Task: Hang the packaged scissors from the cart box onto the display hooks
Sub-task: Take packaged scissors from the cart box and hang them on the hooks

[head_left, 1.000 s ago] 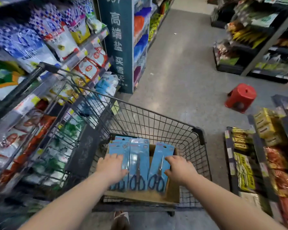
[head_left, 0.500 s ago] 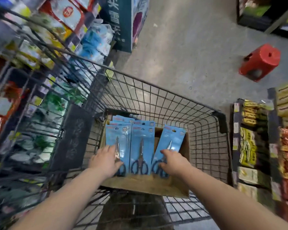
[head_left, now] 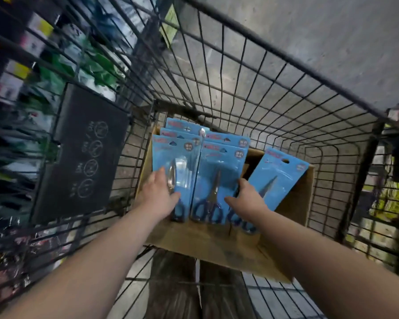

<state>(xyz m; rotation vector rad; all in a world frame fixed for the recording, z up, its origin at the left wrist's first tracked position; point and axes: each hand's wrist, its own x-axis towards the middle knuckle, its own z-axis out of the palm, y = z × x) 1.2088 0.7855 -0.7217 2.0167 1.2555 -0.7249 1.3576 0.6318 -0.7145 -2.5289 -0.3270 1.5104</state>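
Here, nearest us, both forearms reach down into the wire cart. Our left hand lies on the left pack of scissors, thumb across its face and fingers at its left edge. The blur is heavy, but they seem to curl round that edge in a grip. Our right hand pinches the middle pack, thumb on the front and fingers tucked into the gap behind its right edge. Just beside it the right pack leans, tilted rightward. All the blue packs stand upright in the cardboard box on the cart floor, with more packs stacked behind. A black placard hangs on the cart's left wall. Beyond are blurred shelves and grey floor.
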